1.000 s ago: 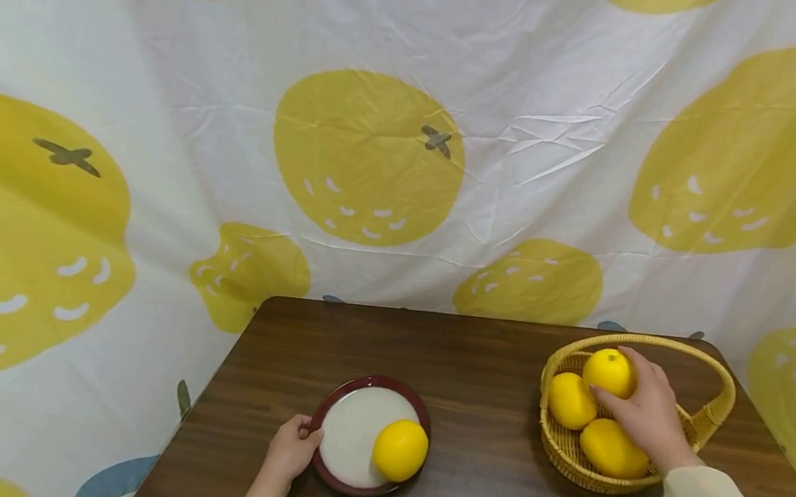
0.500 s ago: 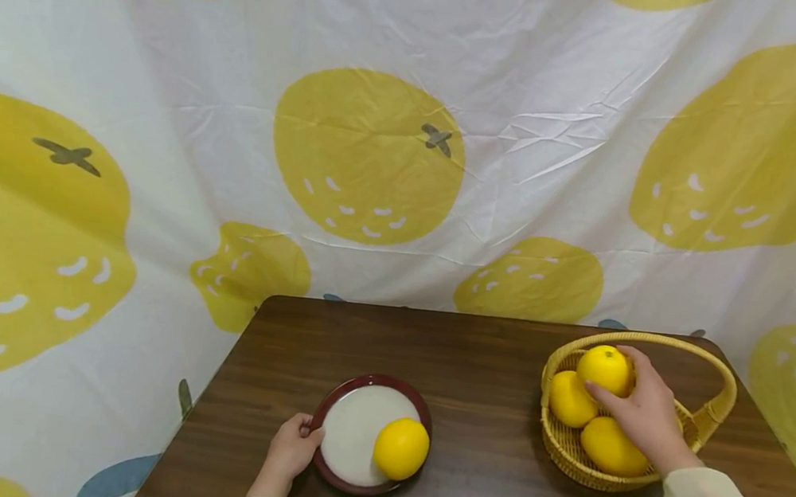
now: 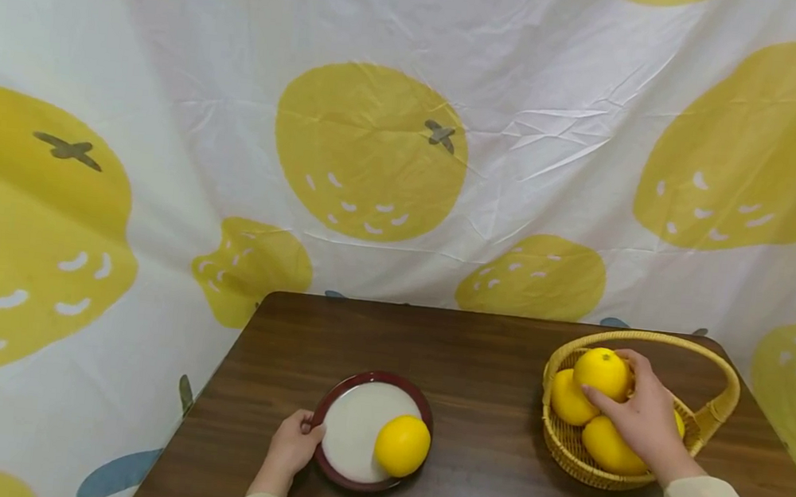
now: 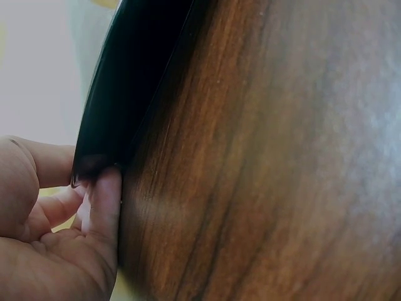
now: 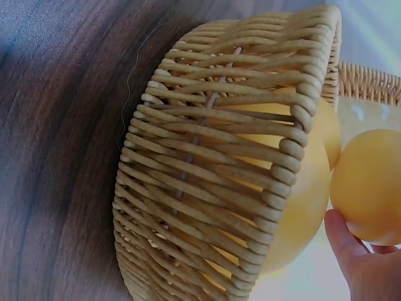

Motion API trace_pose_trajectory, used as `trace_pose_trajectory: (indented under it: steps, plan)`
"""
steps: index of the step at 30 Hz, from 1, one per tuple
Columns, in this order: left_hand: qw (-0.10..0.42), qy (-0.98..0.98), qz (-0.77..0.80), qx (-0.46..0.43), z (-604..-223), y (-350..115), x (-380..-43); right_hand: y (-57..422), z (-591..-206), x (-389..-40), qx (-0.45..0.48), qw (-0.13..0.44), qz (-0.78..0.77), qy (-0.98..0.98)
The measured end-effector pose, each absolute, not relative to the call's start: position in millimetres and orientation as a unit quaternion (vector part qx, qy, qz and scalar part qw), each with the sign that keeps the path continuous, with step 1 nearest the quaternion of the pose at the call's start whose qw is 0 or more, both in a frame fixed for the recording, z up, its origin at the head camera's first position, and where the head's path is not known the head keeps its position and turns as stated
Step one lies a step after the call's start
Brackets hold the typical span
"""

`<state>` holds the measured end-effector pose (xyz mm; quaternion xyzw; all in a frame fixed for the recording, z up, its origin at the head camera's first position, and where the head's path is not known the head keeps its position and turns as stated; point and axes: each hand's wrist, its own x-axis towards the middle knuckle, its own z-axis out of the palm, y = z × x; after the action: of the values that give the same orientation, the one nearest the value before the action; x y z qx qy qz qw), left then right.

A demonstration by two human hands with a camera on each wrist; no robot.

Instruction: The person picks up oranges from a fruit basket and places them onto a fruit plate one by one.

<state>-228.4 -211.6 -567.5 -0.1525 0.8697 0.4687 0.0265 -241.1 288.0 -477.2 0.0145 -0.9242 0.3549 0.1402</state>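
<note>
At the left of the table, my left hand [image 3: 294, 445] pinches the rim of a white plate with a dark red edge [image 3: 350, 428]. In the left wrist view, its thumb and fingers [image 4: 103, 207] meet at the dark rim [image 4: 128, 75]. One yellow orange [image 3: 402, 446] sits on the plate's right side. My right hand [image 3: 644, 420] reaches over the wicker basket [image 3: 575, 462] and grips another yellow orange [image 3: 600, 372] from its right side. Below it, other yellow fruits [image 3: 609, 446] lie in the basket; my hand partly hides them. In the right wrist view, the thumb touches the gripped orange [image 5: 369, 185].
The basket's tall handle [image 3: 676, 345] arches behind and to the right of my right hand. A brown wooden table [image 3: 477, 400] bears the plate and basket, with bare wood between them. Behind it hangs a white curtain [image 3: 544, 78] printed with yellow fruit.
My right hand has shifted slightly left with the orange in its fingers. The head view has tilted a little. My left hand stays at the plate's rim.
</note>
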Motion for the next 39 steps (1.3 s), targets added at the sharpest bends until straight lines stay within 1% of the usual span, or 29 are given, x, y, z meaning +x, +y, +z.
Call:
trace_pose_trajectory:
  steps: [12, 23, 28, 39]
  plan:
    - [0.017, 0.874, 0.466, -0.14, -567, -211, -226, 283, -478, -234, 0.021, 0.147, 0.357, -0.922]
    - [0.027, 0.871, 0.468, -0.15, -570, -213, -230, 273, -478, -228, 0.032, 0.15, 0.372, -0.916]
    - [0.03, 0.871, 0.468, -0.147, -567, -211, -229, 269, -479, -225, 0.033, 0.14, 0.374, -0.916]
    - [0.015, 0.876, 0.461, -0.14, -568, -212, -228, 262, -484, -220, 0.049, 0.139, 0.386, -0.911]
